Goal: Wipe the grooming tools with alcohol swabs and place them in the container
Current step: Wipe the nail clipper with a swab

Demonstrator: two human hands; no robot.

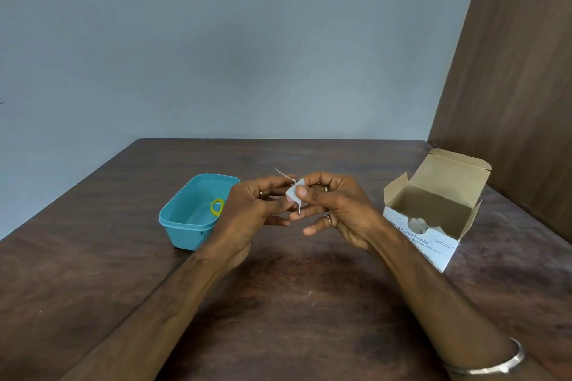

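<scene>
Both hands meet above the middle of the wooden table [278, 303]. My right hand [334, 207] pinches a small white alcohol swab [292, 192] between thumb and fingers, wrapped around a thin metal grooming tool [299, 210] whose lower end pokes out below the swab. A thin tip sticks out above the swab toward the upper left. My left hand [250, 210] holds the tool from the left side with curled fingers. Left of the hands stands a teal plastic container [182, 226] with a yellow-handled item [217, 206] lying inside it.
An open cardboard box of alcohol swabs [433, 226] stands at the right, flap raised, with white swabs showing through its front opening. A brown wooden panel [520, 71] rises at the far right; a grey wall stands behind the table.
</scene>
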